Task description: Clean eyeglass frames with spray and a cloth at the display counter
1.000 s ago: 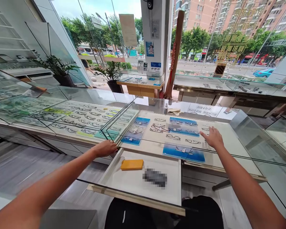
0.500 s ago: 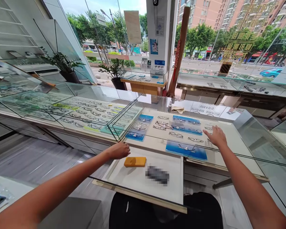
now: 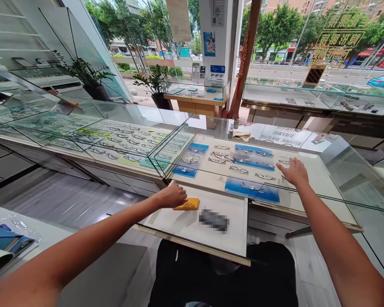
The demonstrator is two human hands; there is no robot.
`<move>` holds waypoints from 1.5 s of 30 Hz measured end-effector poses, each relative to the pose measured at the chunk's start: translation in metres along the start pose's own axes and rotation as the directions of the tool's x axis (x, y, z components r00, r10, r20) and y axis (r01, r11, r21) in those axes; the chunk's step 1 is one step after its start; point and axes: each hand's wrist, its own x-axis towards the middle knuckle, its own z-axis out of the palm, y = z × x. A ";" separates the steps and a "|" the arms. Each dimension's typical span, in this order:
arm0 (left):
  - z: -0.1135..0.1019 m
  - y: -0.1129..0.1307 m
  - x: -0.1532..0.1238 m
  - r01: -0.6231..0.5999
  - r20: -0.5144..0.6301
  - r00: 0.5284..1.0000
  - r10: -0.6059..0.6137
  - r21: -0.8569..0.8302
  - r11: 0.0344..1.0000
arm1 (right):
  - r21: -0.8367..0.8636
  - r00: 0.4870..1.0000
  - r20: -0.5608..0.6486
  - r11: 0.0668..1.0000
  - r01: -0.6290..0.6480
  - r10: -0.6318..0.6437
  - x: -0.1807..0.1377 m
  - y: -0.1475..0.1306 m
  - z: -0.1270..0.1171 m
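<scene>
The pulled-out drawer (image 3: pixel 211 238) sticks well out from the glass bench (image 3: pixel 336 204), right over the person's lap, so a knee or a careless lean on its front edge could likely jolt it and send the yellow case (image 3: pixel 189 204) and the blurred dark object (image 3: pixel 213 220) sliding. The glass top is the other risk: weight put through the right hand (image 3: pixel 293 171) might smear or strain the pane above the rows of glasses (image 3: pixel 240 169) and blue cards (image 3: pixel 252 190)

The left hand (image 3: pixel 172 196) lies at the back left corner of the drawer, its fingers loosely curled and resting on the near end of the yellow case; they touch it but I cannot tell whether they grip it. The case sits flat on the white drawer floor, just left of the dark object. The right hand's fingers are spread flat, palm down, on the glass top, holding nothing
</scene>
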 end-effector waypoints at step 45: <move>0.119 -0.148 0.283 0.487 -0.010 0.866 -0.500 -0.211 0.848 | -0.037 1.000 0.015 0.999 -0.024 0.024 -0.022 -0.017 -0.017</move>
